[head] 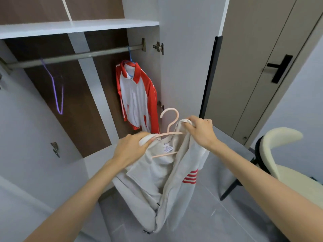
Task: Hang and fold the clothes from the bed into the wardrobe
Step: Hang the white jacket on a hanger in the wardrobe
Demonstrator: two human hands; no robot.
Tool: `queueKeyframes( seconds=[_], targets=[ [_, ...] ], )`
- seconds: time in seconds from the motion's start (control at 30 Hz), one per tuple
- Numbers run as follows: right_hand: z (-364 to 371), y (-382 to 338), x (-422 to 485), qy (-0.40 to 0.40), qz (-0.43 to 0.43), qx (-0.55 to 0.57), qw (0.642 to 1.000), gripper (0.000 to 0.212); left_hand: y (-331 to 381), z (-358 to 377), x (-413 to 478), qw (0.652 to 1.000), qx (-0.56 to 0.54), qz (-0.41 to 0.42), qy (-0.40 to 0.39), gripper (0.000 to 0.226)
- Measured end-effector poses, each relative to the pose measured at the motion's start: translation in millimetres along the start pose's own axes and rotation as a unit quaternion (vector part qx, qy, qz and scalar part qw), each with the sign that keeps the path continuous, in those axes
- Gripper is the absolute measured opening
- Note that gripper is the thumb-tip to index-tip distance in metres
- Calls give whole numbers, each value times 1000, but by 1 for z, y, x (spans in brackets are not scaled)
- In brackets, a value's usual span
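Holding the grey jacket point(174, 180) up before the open wardrobe point(73, 110), we had our left hand point(132, 147) clenched on one side of its collar and our right hand point(201, 131) clenched on the other, the right fingers point(192, 124) bunching cloth at the top. The pink hanger point(168, 134) lay in the neck opening between the two hands, its long axis running from one hand to the other. One end was tucked under the cloth by the right hand and the lower bar crossed the lining near the label, so we judged it only partly seated. Its hook point(176, 114) stood up and away from us, nearer the right hand than the left. The rail point(75, 56) lay above and beyond that hook, slanting across the wardrobe, so we judged that the coming move called for a lift upward and forward. A red and white jacket point(138, 95) hung at the rail's right end, just past the hook, and a purple hanger point(57, 95) hung well to the left. The bare stretch between them lay up and left of our hands.
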State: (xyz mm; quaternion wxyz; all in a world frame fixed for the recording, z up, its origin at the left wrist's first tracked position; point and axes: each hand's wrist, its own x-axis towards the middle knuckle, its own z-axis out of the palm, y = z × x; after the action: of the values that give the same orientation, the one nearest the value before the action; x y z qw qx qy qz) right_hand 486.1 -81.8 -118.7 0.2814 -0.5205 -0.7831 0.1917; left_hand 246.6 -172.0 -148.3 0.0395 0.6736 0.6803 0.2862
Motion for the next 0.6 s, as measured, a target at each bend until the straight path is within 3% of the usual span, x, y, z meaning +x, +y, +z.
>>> queueKeyframes(
  seconds=[0.17,0.27,0.37,0.43,0.6],
  targets=[
    [-15,2,-29,-12,-21,76,997,19,30,9,6,995,-80,8,56,36],
    [-34,25,-42,-11,-18,6,1000,30,46,16,11,990,-123,3,66,29],
    [-46,50,-59,-5,0,28,1000,28,66,28,19,994,-104,28,24,27],
    [-56,67,-72,23,25,83,996,30,83,39,22,993,-94,65,-18,28],
    [-92,106,-114,103,90,83,987,35,134,70,26,985,-87,126,-81,25]
  ],
)
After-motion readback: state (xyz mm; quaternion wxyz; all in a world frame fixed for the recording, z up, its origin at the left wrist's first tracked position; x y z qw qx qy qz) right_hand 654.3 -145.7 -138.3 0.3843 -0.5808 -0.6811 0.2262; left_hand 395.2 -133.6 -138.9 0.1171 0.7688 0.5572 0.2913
